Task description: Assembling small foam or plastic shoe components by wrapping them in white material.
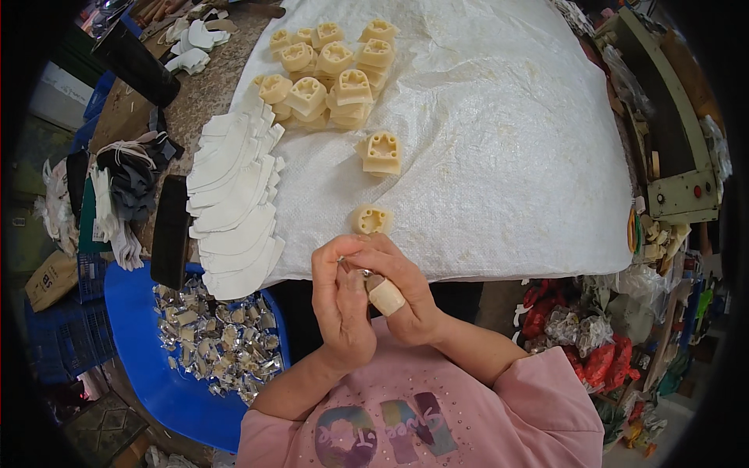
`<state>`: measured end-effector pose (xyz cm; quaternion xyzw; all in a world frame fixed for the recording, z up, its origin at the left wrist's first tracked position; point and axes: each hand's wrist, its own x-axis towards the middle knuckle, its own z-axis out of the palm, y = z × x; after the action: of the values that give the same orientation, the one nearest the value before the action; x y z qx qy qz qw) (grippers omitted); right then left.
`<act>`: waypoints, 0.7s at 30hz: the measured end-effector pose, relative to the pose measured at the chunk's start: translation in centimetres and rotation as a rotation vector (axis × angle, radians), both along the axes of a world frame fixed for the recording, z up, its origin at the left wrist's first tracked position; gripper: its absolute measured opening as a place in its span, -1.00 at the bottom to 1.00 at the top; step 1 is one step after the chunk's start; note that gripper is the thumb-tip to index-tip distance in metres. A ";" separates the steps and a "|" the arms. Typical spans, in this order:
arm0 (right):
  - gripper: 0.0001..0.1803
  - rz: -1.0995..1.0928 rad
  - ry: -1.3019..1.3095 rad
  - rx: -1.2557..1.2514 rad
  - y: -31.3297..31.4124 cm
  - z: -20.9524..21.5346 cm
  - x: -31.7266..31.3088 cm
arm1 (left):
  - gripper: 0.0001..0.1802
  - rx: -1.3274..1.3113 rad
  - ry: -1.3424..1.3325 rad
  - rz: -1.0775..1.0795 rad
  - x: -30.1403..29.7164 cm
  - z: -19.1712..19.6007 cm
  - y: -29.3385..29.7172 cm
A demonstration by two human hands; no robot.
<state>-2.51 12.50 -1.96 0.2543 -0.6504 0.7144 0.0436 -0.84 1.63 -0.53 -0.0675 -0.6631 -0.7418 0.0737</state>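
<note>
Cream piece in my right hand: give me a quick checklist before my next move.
1. Cream piece held: ok, in the right hand.
2. Grip of the left hand: cannot tell, mostly hidden.
3. Nearest loose cream block: ok, on the white sheet beyond the hands.
4. White cut pieces: ok, overlapping in a fan at left.
5. Shiny pieces: ok, in the blue tub.

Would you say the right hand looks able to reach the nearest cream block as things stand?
Probably yes: the nearest cream block sits just beyond the right hand, with nothing visibly between them, though that hand holds a small cream-topped piece.
</note>
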 end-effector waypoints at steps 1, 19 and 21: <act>-0.63 -0.028 0.040 0.037 0.0 -0.1 0.0 | -0.56 0.001 0.001 0.000 0.0 -0.2 0.1; -0.69 -0.043 -0.070 0.436 2.1 3.0 -1.9 | -0.11 -0.220 0.212 -0.125 -1.2 -0.8 -2.4; -0.76 -0.101 0.013 0.359 2.4 2.7 -1.7 | -0.30 -0.395 0.160 -0.136 -1.3 -0.8 -3.1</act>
<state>-4.19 14.95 0.70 0.2294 -0.7790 0.5823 0.0377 -2.13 -1.43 -1.29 -0.1836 -0.7815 -0.5931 0.0612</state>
